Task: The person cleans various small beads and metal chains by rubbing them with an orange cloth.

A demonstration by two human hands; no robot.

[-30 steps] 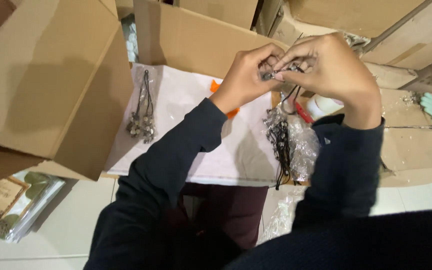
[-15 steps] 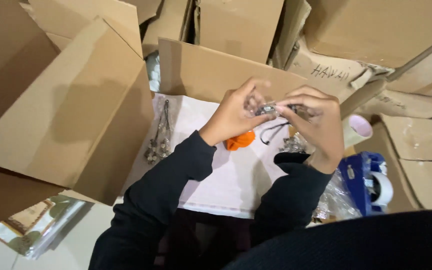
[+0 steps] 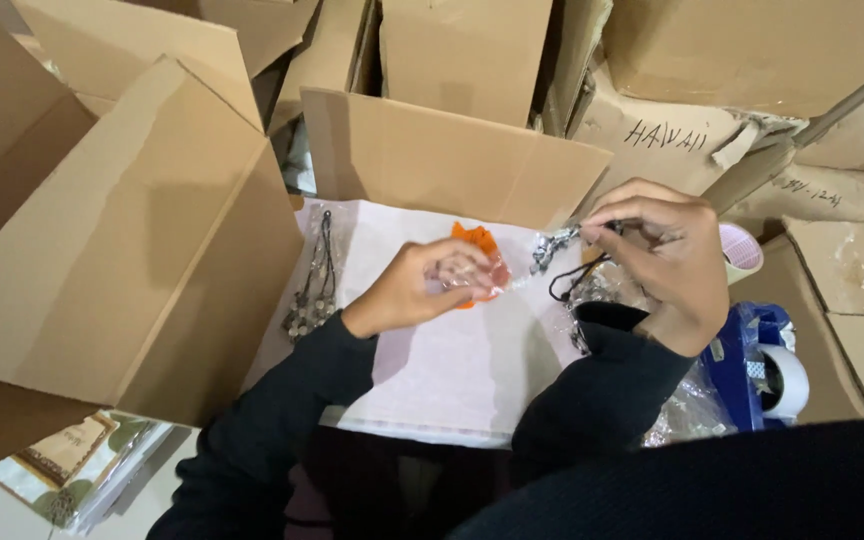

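Looking down from the head camera, the person's left hand (image 3: 422,285) curls loosely around a small clear plastic bag (image 3: 480,275), fingers bent and pressed on it, over an orange piece (image 3: 474,240) that lies on the white sheet (image 3: 452,360). The right hand (image 3: 662,260) is raised just beside it, thumb and forefinger pinched together on a small silver charm (image 3: 552,247) with a black cord (image 3: 574,283) hanging below; the other fingers are curled in. The charm sits between the two hands, near the mouth of the bag, though I cannot tell whether it touches the plastic.

On the left edge of the sheet lies a bunch of similar charms on black cords (image 3: 314,285), well apart from both hands. Under the right wrist is a heap of crinkled clear bags (image 3: 687,410), and beside that a blue tape dispenser (image 3: 752,360) with a white roll. Brown cardboard boxes (image 3: 142,250) stand all around the sheet.
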